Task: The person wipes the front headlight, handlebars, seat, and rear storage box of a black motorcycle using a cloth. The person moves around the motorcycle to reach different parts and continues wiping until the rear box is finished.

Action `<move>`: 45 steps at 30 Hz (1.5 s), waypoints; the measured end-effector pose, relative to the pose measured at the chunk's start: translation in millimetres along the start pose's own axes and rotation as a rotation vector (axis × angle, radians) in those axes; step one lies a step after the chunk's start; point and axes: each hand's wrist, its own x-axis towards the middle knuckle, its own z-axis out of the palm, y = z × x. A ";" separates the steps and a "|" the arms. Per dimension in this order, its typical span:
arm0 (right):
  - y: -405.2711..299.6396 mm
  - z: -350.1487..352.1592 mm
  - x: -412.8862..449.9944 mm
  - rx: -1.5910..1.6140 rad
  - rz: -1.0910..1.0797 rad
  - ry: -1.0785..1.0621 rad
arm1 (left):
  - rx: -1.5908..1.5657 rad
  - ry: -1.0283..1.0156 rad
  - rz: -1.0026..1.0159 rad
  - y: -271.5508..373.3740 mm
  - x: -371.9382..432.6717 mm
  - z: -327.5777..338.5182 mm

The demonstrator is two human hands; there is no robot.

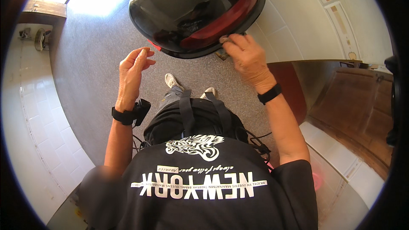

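Note:
A glossy black hard case (179,16) with a red reflector strip (223,22), likely a scooter's top case, fills the top middle of the view. My right hand (243,51) is at its lower right rim, fingers bent and fingertips close together against the edge. Whether a small thing is pinched there cannot be told. Just below these fingers a small metallic part is partly visible. My left hand (135,60) is raised left of the case's lower edge, below a small bright red piece (154,45), with its fingers slightly curled and nothing visible in them.
Speckled grey-brown floor (96,60) lies under the case and around my shoes (172,80). White tiled walls (48,115) curve along both sides. A brown wooden panelled door or cabinet (354,99) stands at right, beside a dark red surface (289,86). Dark cables (260,147) hang near my waist.

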 end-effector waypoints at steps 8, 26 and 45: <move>49.1 -15.7 16.3 -0.124 0.068 0.129 | 0.031 0.069 0.032 0.6 15.0 -10.5; -39.7 17.2 -3.0 0.290 0.682 0.239 | 0.175 0.231 0.279 1.1 82.2 2.5; 33.2 13.8 18.0 0.582 1.038 0.458 | 0.280 0.129 0.355 18.5 103.9 8.6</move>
